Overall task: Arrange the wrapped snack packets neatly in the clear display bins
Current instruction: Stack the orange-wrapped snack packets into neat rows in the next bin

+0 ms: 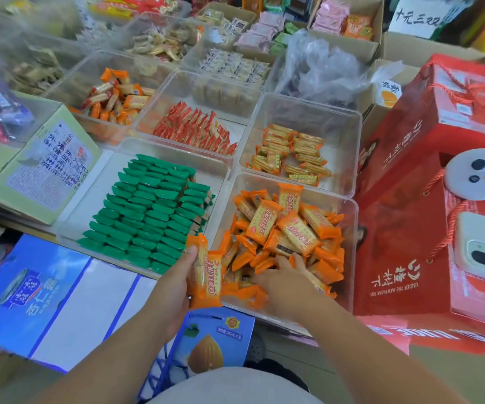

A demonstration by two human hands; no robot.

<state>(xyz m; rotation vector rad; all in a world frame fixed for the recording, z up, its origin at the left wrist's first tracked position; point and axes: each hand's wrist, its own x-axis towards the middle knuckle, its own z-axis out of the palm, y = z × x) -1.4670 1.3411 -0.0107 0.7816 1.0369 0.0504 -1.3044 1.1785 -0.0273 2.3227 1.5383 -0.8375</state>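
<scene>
Orange packets (282,228): a loose heap lying every which way in the near right clear bin (351,246).
Left grip (177,284): thumb and curled fingers hold a small held stack (206,272) of orange packets. They stand on edge, faces together, at the bin's near left corner.
Right grip (285,278): low in the near side of the heap, reaching left among the packets. The fingertips are buried, so I cannot tell whether it has one.
Step in hand: most likely gathering loose packets onto the held stack.
Doing it well: lift one packet at a time and turn it so the print faces the same way. Square its ends against the stack before adding it, and brace the stack against the bin's left wall so it does not fan out.
Pattern to match: green packets (147,211) lie in even overlapping rows in the left bin (177,147).
Risk: the wrappers look slick, so too thick a stack may slide out of the left grip.
</scene>
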